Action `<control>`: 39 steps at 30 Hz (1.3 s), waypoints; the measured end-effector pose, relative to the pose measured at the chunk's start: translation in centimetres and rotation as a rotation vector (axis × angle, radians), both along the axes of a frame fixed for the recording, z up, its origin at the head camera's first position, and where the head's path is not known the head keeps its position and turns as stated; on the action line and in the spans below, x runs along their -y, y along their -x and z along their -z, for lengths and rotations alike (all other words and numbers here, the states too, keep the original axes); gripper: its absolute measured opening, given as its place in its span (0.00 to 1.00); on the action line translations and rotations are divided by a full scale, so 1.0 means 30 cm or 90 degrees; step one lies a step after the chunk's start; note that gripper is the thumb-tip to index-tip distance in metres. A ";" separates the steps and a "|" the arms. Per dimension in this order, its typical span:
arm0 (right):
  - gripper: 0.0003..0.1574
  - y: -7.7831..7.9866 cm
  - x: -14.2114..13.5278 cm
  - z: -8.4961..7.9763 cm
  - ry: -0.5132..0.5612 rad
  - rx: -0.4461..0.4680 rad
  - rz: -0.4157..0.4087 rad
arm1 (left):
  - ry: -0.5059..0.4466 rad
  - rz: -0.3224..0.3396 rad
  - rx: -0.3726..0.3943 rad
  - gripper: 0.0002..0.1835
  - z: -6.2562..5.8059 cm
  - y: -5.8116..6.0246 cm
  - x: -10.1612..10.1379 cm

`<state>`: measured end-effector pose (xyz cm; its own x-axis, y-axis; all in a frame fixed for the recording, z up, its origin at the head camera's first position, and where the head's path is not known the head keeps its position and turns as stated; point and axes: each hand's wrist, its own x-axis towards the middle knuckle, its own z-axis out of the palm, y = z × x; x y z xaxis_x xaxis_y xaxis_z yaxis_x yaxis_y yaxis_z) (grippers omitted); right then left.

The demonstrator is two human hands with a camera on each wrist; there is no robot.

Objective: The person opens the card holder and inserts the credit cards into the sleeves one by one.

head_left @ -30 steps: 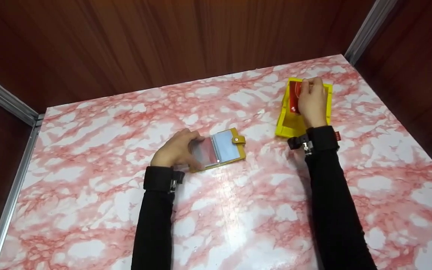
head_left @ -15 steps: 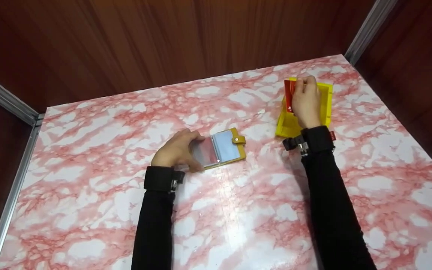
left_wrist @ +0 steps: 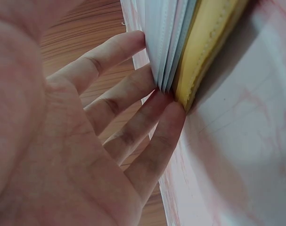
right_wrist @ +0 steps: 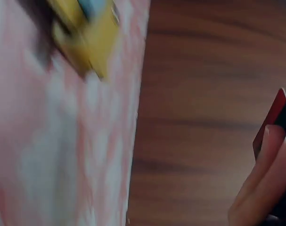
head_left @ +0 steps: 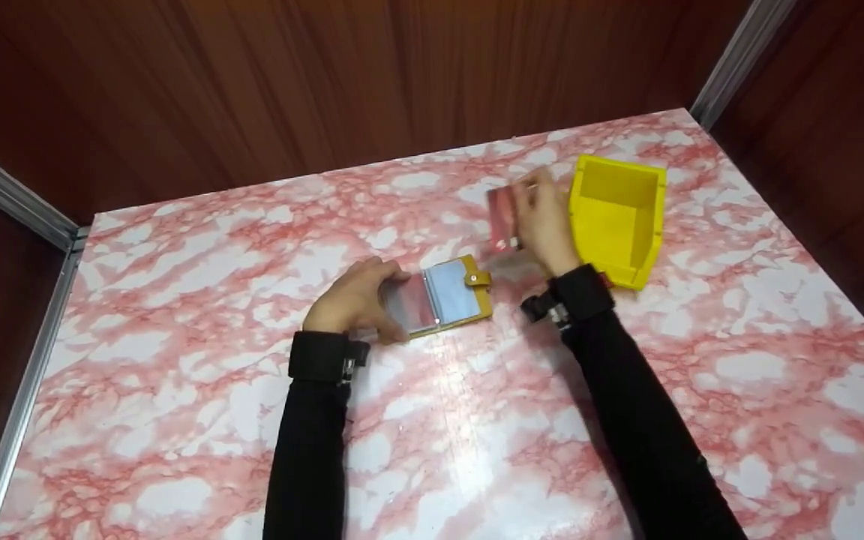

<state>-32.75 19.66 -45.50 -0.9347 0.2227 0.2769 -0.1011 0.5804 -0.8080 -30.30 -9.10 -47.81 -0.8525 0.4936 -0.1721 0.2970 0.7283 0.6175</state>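
Observation:
In the head view, a yellow card holder (head_left: 456,291) with a snap strap lies spread on the table, showing clear plastic sleeves. My left hand (head_left: 346,300) holds its left side between thumb and fingers. Fingertips touch the edges of the stacked sleeves (left_wrist: 167,47) and the stitched yellow cover (left_wrist: 206,47) in the left wrist view. My right hand (head_left: 544,221) pinches a red card (head_left: 501,217), raised between the card holder and a yellow bin (head_left: 619,182). The right wrist view shows the card's corner above two fingers; the card holder is blurred there.
The yellow bin stands at the back right, just beside my right hand. A red-and-white marbled table (head_left: 177,420) extends below everything. Dark wooden panels (head_left: 327,82) close off the back and sides, with metal strips (head_left: 747,52) at the corners.
My right hand has lifted the red card out of the yellow bin and moved left with it, leaving the bin's inside in view. The left hand and card holder stay almost still.

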 end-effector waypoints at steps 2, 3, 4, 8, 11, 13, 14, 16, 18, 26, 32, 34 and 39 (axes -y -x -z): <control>0.16 -0.007 0.057 0.019 -0.024 0.007 -0.037 | 0.002 0.010 -0.006 0.45 -0.002 0.001 0.000; 0.17 -0.012 0.084 0.029 -0.034 0.014 -0.051 | 0.003 0.013 -0.009 0.45 -0.003 0.001 0.000; 0.17 -0.015 0.107 0.041 -0.043 0.019 -0.061 | 0.004 0.017 -0.013 0.45 -0.004 0.002 0.000; 0.16 -0.029 0.173 0.084 -0.059 0.044 -0.084 | 0.005 0.014 -0.016 0.46 -0.003 0.003 -0.004; 0.15 -0.038 0.202 0.107 -0.072 0.060 -0.105 | 0.007 0.013 -0.021 0.46 -0.001 0.003 -0.005; 0.14 -0.045 0.214 0.117 -0.079 0.068 -0.126 | 0.009 0.011 -0.021 0.46 0.000 0.003 -0.004; 0.13 -0.047 0.218 0.121 -0.083 0.073 -0.138 | 0.009 0.009 -0.020 0.46 0.001 0.003 -0.004; 0.12 -0.051 0.223 0.126 -0.097 0.083 -0.161 | 0.008 0.005 -0.016 0.46 0.000 0.003 -0.004; 0.10 -0.053 0.225 0.130 -0.113 0.095 -0.179 | 0.006 0.003 -0.012 0.46 0.000 0.003 -0.003; 0.11 -0.059 0.222 0.137 -0.144 0.122 -0.241 | 0.011 0.006 -0.015 0.46 0.002 0.003 0.001; 0.13 -0.060 0.225 0.143 -0.162 0.158 -0.275 | 0.015 0.013 -0.013 0.46 0.004 0.005 0.004; 0.13 -0.059 0.225 0.143 -0.160 0.167 -0.284 | 0.018 0.014 -0.013 0.46 0.005 0.006 0.004; 0.13 -0.051 0.218 0.143 -0.129 0.192 -0.269 | 0.019 0.012 -0.016 0.46 0.002 0.007 0.000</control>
